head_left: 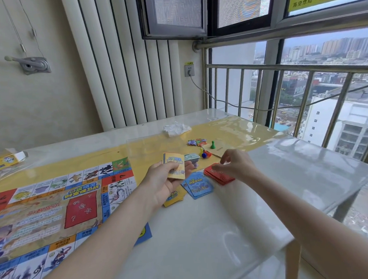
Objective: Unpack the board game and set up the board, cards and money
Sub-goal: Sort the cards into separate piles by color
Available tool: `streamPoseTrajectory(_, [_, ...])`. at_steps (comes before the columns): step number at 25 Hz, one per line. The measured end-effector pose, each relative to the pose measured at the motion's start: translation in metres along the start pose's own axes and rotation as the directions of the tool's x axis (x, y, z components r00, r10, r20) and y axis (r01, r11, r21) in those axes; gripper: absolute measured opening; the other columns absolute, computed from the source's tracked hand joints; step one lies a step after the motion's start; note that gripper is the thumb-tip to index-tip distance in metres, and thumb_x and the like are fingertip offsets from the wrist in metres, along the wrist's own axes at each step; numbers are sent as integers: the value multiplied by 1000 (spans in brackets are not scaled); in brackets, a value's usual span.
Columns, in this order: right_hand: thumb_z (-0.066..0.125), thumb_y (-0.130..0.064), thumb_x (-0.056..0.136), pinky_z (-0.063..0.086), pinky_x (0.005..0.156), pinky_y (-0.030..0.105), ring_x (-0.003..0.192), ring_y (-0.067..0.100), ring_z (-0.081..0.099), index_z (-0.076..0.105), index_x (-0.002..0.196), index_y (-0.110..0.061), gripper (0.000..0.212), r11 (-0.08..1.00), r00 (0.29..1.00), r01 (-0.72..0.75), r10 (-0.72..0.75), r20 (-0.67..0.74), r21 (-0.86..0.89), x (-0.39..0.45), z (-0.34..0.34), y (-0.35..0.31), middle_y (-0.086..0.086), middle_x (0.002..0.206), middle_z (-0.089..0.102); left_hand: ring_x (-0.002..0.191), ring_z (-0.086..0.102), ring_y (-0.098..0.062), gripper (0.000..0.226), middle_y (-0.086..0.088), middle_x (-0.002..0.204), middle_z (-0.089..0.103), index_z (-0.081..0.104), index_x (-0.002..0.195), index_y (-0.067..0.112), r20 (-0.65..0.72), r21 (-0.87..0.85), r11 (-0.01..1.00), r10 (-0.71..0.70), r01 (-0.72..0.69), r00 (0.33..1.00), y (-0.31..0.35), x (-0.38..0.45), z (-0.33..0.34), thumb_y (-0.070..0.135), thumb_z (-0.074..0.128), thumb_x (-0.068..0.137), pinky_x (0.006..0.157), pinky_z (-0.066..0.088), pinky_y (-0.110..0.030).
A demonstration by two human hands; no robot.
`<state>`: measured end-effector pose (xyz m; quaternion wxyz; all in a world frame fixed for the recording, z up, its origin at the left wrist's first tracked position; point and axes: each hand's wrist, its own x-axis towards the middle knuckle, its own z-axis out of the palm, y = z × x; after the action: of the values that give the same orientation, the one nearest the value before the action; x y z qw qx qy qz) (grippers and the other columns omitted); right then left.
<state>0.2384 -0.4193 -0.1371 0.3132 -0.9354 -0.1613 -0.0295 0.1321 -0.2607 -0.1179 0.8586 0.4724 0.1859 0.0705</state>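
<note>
Board (53, 203) is laid flat on the left of the table (206, 235). Left hand (167, 179) grips a yellow deck (175, 164), fingers curled round it. Right hand (236, 165) has its fingertips on the red cards (218, 176), pinching at them. Blue cards (197, 185) lie between the hands, more yellow ones (173, 198) beside them, and the money (191, 158) and pawns (204, 153) just behind.

near edge: bare white table (206, 235) in front of both arms, free to pass
right side: glossy tabletop runs bare out to the railing (301, 102)
left: game board (54, 212) lies flat and covers that side
centre: card piles packed tight, yellow cards (173, 199), blue cards (200, 185), red cards (218, 177) almost touching
behind piles: money stack (191, 158), pawns (205, 152), small tokens (197, 142) clustered
far edge: crumpled wrapper (176, 129), open room either side
</note>
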Motion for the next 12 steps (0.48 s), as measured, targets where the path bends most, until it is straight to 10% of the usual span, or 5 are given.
streamPoseTrajectory(12, [56, -38, 88, 40, 90, 37, 107, 27, 47, 59, 102, -10, 31, 913, 997, 76, -72, 26, -401, -4, 9, -15, 8, 111, 56, 78, 66, -30, 12, -25, 89, 65, 48, 102, -5, -9, -4, 999, 34, -34, 999, 9, -4, -16, -8, 40, 93, 69, 56, -33])
